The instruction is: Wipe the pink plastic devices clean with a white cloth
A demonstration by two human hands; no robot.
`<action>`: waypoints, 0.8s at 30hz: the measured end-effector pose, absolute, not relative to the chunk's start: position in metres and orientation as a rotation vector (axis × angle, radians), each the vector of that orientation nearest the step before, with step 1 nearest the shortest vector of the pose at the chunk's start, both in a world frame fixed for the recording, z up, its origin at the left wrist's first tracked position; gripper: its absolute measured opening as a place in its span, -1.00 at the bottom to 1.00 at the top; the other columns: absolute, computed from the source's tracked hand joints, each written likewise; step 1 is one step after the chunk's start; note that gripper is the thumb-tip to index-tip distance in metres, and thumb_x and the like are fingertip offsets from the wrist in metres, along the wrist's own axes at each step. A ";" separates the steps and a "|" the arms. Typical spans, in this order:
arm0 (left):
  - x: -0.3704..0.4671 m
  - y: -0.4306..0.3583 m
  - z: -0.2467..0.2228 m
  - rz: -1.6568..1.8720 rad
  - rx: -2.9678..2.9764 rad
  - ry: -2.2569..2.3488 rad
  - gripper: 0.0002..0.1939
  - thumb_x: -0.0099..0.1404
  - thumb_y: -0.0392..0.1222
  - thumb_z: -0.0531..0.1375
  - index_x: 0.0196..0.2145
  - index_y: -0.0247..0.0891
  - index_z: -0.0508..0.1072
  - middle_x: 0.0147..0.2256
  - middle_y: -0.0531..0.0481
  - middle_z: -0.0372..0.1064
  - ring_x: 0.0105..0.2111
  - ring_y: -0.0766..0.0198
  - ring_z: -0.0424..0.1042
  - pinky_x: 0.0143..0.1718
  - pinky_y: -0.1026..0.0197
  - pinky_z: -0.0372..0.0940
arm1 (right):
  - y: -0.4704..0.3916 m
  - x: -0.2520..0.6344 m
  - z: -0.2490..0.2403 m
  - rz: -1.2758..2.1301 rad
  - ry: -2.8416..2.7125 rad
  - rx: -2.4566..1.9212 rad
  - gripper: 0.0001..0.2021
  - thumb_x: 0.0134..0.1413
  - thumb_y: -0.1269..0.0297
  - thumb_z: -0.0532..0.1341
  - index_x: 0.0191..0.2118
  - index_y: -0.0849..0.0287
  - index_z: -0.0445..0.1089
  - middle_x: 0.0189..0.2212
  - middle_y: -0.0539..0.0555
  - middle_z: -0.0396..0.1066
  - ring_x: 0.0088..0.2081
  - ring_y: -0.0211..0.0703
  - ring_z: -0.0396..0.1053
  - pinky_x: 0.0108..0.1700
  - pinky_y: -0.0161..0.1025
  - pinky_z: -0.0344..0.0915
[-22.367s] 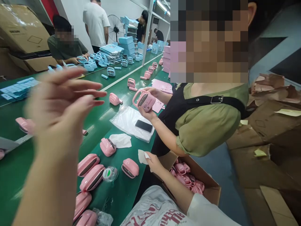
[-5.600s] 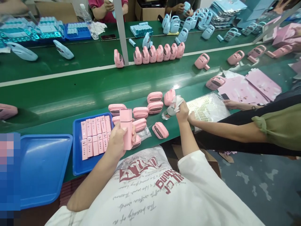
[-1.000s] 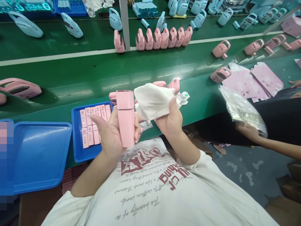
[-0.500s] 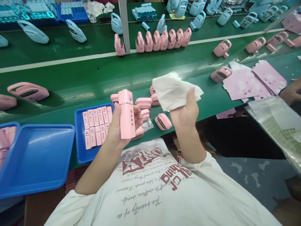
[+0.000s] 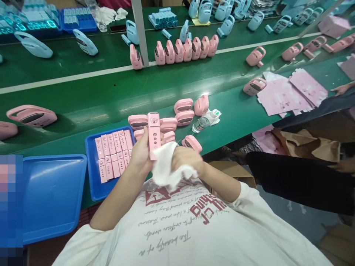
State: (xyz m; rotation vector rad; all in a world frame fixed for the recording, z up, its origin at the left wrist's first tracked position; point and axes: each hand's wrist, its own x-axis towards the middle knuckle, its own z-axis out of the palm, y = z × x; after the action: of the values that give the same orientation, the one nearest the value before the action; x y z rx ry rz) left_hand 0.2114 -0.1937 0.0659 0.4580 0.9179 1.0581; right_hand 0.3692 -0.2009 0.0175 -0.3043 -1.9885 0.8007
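My left hand (image 5: 141,153) is closed around a pink microphone-like stick (image 5: 154,129) with a row of small buttons, held upright. My right hand (image 5: 187,160) grips a white cloth (image 5: 165,166), blurred by motion, which overlaps the lower end of the stick. Whether the cloth presses on it I cannot tell. Just beyond my hands lie several pink handled speakers (image 5: 184,106). Left of my left hand, a blue tray (image 5: 95,190) carries rows of similar pink sticks (image 5: 111,142).
A large blue tray (image 5: 54,195) is at the left. A plastic bottle (image 5: 201,123) lies behind my right hand. Pink speakers (image 5: 179,50) line the green conveyor (image 5: 111,92); pink card sheets (image 5: 277,94) lie at right, near another person's hand (image 5: 342,89). A cardboard box (image 5: 231,171) stands below the table.
My right hand has brought the cloth down and left to the lower end of the pink stick, uncovering the bottle. The plastic bag at right has left view.
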 end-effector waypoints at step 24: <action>0.062 -0.075 -0.039 1.284 0.258 1.623 -0.77 0.01 -0.49 0.16 -0.31 -0.35 0.40 -0.52 0.08 0.33 -0.57 0.39 0.34 -0.55 0.39 0.25 | -0.071 0.397 0.073 1.030 -2.042 -1.541 -0.84 -0.12 0.19 0.12 -0.51 0.18 0.28 -0.56 -0.05 0.24 -0.46 -0.25 0.17 -0.42 -0.32 0.06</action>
State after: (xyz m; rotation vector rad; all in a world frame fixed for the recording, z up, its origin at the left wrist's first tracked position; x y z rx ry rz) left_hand 0.0621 -0.0754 -0.0392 0.2582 1.6234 1.2837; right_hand 0.3967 -0.0713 0.0734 -1.5406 -2.0417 1.0304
